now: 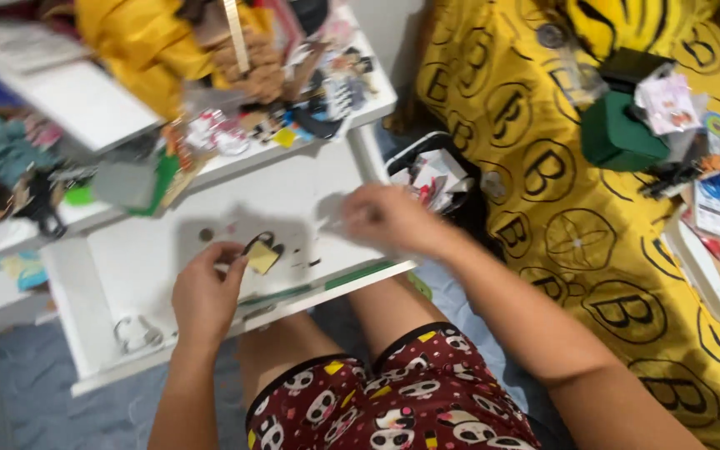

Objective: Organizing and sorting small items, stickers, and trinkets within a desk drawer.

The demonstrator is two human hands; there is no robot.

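Observation:
My left hand [207,287] pinches a small yellow and black flat piece [262,254] just above the white desk shelf [152,258]. My right hand [385,218] is blurred at the shelf's right end, fingers curled around a small pale item that I cannot make out. My knees in dark red patterned shorts [393,400] sit under the shelf's front edge.
An upper white shelf [77,100] is crowded with craft bits, a yellow cloth [143,42] and small figures. A bed with a yellow patterned cover [560,233] lies to the right, carrying a green box [618,133] and paper scraps. A small bin [439,179] stands between desk and bed.

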